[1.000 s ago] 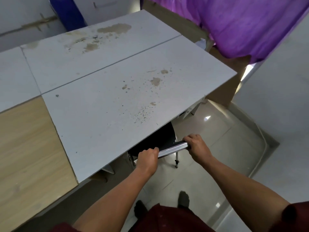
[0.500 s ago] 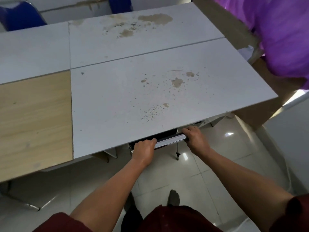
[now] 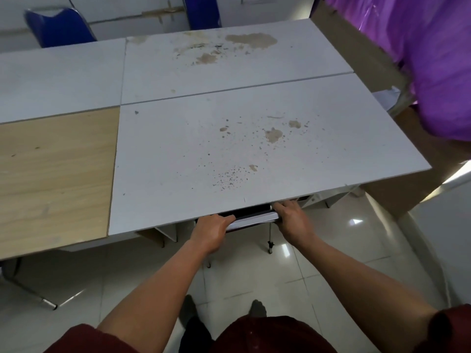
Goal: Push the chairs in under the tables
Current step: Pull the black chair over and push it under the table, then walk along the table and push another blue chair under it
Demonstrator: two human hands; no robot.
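A black chair (image 3: 251, 219) with a shiny metal top rail sits almost wholly under the stained white table (image 3: 254, 149); only the rail, a strip of black back and two thin legs show. My left hand (image 3: 211, 231) is closed around the rail's left end. My right hand (image 3: 291, 217) grips the rail's right end, its fingers reaching up to the table's front edge. The seat is hidden beneath the tabletop.
A wood-coloured table (image 3: 53, 171) adjoins on the left, with two more white tables behind. Two blue chairs (image 3: 57, 28) stand at the far side. Purple cloth (image 3: 420, 59) hangs at the right over brown panels. A metal leg (image 3: 33, 294) stands on the glossy tiles at the left.
The chair has slid further under the white table, so less of its black back shows. Both hands stayed on the rail and moved forward with it. My view has swung left.
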